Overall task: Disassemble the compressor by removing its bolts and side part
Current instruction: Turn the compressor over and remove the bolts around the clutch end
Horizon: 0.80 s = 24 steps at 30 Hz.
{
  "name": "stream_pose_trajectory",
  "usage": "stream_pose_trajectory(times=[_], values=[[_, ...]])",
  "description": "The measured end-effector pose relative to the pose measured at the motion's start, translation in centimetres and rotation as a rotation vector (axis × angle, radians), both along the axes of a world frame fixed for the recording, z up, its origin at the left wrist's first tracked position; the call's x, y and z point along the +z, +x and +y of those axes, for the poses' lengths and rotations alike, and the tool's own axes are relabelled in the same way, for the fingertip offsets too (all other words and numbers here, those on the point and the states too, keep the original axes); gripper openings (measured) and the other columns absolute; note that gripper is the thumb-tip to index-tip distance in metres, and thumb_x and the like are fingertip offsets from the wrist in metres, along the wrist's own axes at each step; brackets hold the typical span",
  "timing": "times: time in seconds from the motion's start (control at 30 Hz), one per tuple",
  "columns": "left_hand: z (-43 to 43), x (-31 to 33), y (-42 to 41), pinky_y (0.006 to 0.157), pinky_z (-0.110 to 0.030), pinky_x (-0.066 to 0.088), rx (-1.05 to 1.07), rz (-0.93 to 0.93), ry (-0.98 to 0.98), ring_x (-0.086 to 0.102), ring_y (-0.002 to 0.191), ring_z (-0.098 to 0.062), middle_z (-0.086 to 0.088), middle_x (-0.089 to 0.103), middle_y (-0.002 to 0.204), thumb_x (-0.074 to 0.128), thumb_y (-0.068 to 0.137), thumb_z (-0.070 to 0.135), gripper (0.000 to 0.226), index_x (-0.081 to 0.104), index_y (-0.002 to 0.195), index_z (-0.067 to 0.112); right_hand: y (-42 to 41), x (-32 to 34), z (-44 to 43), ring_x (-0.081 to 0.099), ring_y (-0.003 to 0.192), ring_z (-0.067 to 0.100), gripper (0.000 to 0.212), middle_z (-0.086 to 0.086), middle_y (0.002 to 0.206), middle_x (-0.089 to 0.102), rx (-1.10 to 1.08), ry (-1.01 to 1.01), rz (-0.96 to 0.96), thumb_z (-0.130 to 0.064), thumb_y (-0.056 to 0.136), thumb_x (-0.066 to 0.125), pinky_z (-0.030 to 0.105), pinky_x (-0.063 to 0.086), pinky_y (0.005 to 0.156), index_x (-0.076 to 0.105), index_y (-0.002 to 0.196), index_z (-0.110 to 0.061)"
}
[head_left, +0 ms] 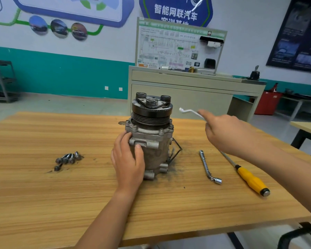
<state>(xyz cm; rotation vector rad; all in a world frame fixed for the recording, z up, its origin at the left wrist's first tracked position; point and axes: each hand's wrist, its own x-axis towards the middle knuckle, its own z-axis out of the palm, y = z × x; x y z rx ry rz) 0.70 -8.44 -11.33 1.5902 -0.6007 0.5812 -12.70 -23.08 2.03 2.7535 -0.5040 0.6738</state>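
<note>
— Compressor (151,139) standing where?
— It is sitting upright in the middle of the counter (43,194), pulley end pointing up, with dark grit lying around its base.
— And the left hand (128,159)?
— It is wrapping round the housing at the seven o'clock side, fingers curling onto the flange and thumb pressing the front lug.
— The right hand (228,130)?
— It is hovering at two o'clock from the compressor, clear of it, fingers clamping a bent wrench (188,112) that is showing blurred.
— Anything lying about?
— A cluster of loose bolts (67,159) is lying at nine o'clock. An L-shaped socket wrench (207,167) is resting at three o'clock, and a yellow-handled screwdriver (250,178) is lying beyond it at four o'clock, its shaft running under the right forearm.
</note>
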Motion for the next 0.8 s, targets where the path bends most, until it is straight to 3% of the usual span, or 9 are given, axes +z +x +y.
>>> stream_pose_trajectory(times=[0.2,0.37,0.43,0.57,0.67,0.8], values=[[0.1,0.2,-0.5,0.108,-0.043,0.03,0.0,0.028,-0.012,0.039,0.126,-0.023,-0.01,0.046,0.132,0.03,0.084,0.041,0.06,0.048,0.129,0.004,1.1,-0.9,1.3,0.039,0.054,0.009,0.045,-0.006,0.063,0.041,-0.083,-0.043,0.152,-0.011,0.093,0.036,0.024,0.026,0.04,0.032,0.136,-0.025],[-0.2,-0.3,-1.4,0.102,-0.025,0.021,-0.084,0.048,-0.044,0.028,0.126,-0.012,-0.001,0.035,0.133,0.034,0.081,0.046,0.066,0.041,0.137,0.012,1.6,-0.8,2.0,0.036,0.05,0.011,0.039,-0.004,0.059,0.038,-0.105,-0.12,0.208,-0.007,0.089,0.039,0.024,0.024,0.038,0.041,0.126,-0.019],[-0.3,-0.5,-1.8,0.101,-0.026,0.021,-0.093,0.041,-0.041,0.025,0.124,-0.008,0.003,0.031,0.131,0.036,0.08,0.046,0.067,0.038,0.139,0.015,1.7,-0.3,2.2,0.035,0.048,0.011,0.038,-0.003,0.058,0.037,-0.125,-0.169,0.238,-0.006,0.088,0.039,0.024,0.024,0.037,0.042,0.124,-0.017],[-0.4,-0.7,-2.3,0.101,-0.03,0.021,-0.106,0.019,-0.012,0.02,0.125,-0.009,-0.007,0.03,0.138,0.036,0.08,0.046,0.066,0.034,0.14,0.021,1.9,0.3,2.5,0.033,0.047,0.011,0.033,-0.003,0.058,0.035,-0.154,-0.241,0.282,-0.006,0.089,0.04,0.023,0.023,0.037,0.046,0.12,-0.015],[-0.2,-0.9,-2.8,0.101,-0.033,0.022,-0.119,-0.022,0.064,0.013,0.123,-0.002,-0.01,0.026,0.143,0.035,0.08,0.046,0.061,0.021,0.139,0.034,2.6,0.7,3.0,0.033,0.049,0.011,0.025,-0.002,0.06,0.034,-0.184,-0.254,0.362,-0.007,0.09,0.044,0.022,0.025,0.039,0.05,0.114,-0.013],[-0.2,-1.1,-3.6,0.102,-0.043,0.022,-0.113,-0.125,0.165,0.017,0.129,-0.019,-0.011,0.025,0.147,0.038,0.083,0.039,0.061,0.015,0.14,0.034,3.5,1.6,3.8,0.043,0.06,0.016,0.016,-0.002,0.06,0.034,-0.221,-0.303,0.434,-0.006,0.089,0.049,0.024,0.033,0.047,0.056,0.102,-0.013]])
